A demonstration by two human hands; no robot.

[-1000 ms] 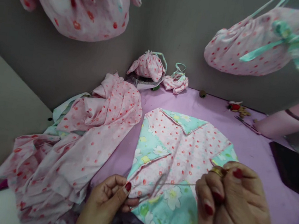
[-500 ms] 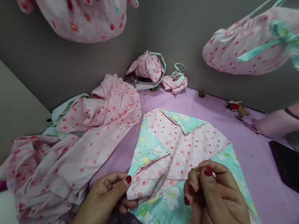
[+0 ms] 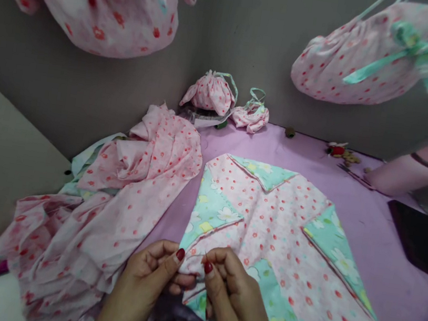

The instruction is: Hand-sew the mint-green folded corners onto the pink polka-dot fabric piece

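Note:
A quilted-looking cloth piece (image 3: 265,215), pink with red flowers and with mint floral corners folded in, lies in front of me. My left hand (image 3: 161,270) pinches its near left edge between thumb and fingers, lifting that part a little. Close beside it, my right hand (image 3: 225,289) is closed in a pinch at the same edge. A thin sliver, seemingly a sewing needle (image 3: 205,255), shows at its fingertips; most of it is hidden. Any thread is too fine to make out.
Crumpled pink floral fabric (image 3: 143,182) is heaped to the left on the purple tabletop (image 3: 355,201). Pink pouches (image 3: 209,95) stand at the back, and larger ones (image 3: 356,58) hang above. Small scissors (image 3: 355,177), a pink bottle (image 3: 416,167) and a dark phone-like slab (image 3: 421,240) are at right.
My right hand has moved left and down to the cloth edge beside my left hand, uncovering the right mint corner. My left hand keeps its pinch on the cloth.

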